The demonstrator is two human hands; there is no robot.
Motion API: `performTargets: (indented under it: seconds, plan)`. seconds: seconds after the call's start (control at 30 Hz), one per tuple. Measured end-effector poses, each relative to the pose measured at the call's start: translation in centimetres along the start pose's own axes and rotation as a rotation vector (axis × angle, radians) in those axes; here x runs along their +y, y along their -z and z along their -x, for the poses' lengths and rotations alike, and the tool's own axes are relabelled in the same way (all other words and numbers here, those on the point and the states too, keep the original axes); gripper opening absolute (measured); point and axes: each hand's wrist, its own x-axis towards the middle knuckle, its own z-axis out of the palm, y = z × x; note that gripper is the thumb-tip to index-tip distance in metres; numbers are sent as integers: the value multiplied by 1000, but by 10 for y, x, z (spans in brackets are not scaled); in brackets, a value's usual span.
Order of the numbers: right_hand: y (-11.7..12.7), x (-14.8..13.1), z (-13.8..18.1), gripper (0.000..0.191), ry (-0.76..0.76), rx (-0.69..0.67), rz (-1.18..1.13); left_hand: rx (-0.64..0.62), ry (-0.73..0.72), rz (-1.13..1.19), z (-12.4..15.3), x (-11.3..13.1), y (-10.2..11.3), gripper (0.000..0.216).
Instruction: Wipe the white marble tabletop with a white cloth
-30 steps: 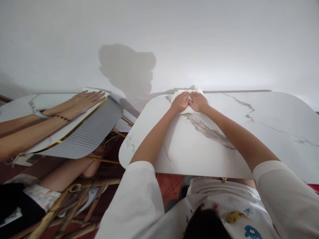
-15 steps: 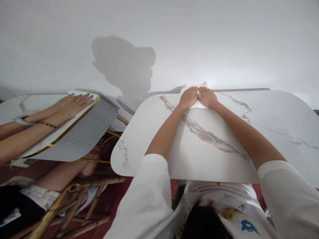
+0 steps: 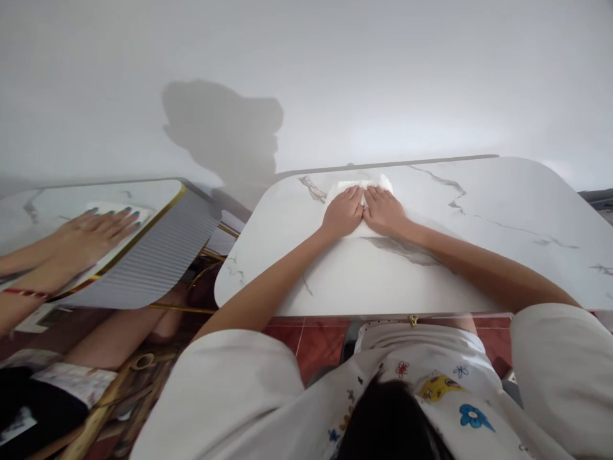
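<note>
Behind the marble table [image 3: 479, 243] I saw a plain white wall [image 3: 407, 76]. A white cloth [image 3: 360, 186] lay toward the table's far edge, near the middle. The left hand [image 3: 341, 215] and right hand [image 3: 384, 213] pressed flat on it, side by side, fingers stretched out and gripping nothing. On a second table [image 3: 143, 191] at left, a co-worker's hand [image 3: 90, 231] lay flat on another cloth [image 3: 119, 208].

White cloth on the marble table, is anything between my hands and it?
Nothing visible does. The left hand and the right hand lie flat on the white cloth, side by side, touching it directly near the far edge of the marble table.
</note>
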Motion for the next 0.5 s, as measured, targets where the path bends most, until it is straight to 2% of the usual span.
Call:
performTargets:
  seconds: [0.13,0.27,0.5]
  plan:
    - [4,-31,45,60,19,17,6,-35,21,4,51,24,20,53]
    - [6,-51,79,59,71,42,-8,-83,72,-1,91,44,37,55]
    - [16,-68,120,58,79,8,-37,-107,119,23,129,75,51,55]
